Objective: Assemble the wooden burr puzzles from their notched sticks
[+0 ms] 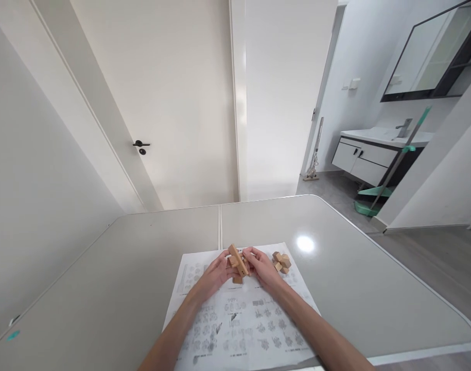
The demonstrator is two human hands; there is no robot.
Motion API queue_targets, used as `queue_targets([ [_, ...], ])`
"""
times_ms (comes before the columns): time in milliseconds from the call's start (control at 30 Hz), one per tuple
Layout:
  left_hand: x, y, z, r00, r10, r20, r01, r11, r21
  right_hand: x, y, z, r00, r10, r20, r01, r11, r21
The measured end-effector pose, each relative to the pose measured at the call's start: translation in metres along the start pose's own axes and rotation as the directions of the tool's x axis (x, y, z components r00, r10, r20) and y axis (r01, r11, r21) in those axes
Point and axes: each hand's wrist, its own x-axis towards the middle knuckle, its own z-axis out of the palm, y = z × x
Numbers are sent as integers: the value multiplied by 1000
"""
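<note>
Both my hands meet above a printed paper sheet, with a partly joined wooden burr puzzle between them. My left hand is closed on its left side, thumb and fingers around the light-brown bars. On the other side my right hand grips the puzzle with bent fingers; some fingertips are hidden behind the wood. One long bar slants across the front of the pieces. Just right of my right hand, a second wooden burr puzzle, interlocked into a knot, rests on the sheet.
The grey table has a pale rim and a seam down its middle. Beyond its far edge stand a white door and wall. Back right are a washbasin cabinet, a mop and a green dustpan.
</note>
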Motion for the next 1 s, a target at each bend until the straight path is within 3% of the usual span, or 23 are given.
queue_targets([
  [200, 0, -5, -10, 998, -57, -7, 57, 998, -40, -2, -2, 2, 997, 13, 72, -13, 1000, 5],
  [533, 0, -10, -19, 998, -70, 8, 70, 997, -38, -2, 1, 0, 998, -40, 55, 42, 998, -42],
  [1000, 0, -17, -27, 993, -103, -59, 100, 993, -58, -3, 1, -3, 997, -66, 32, 69, 991, -115],
])
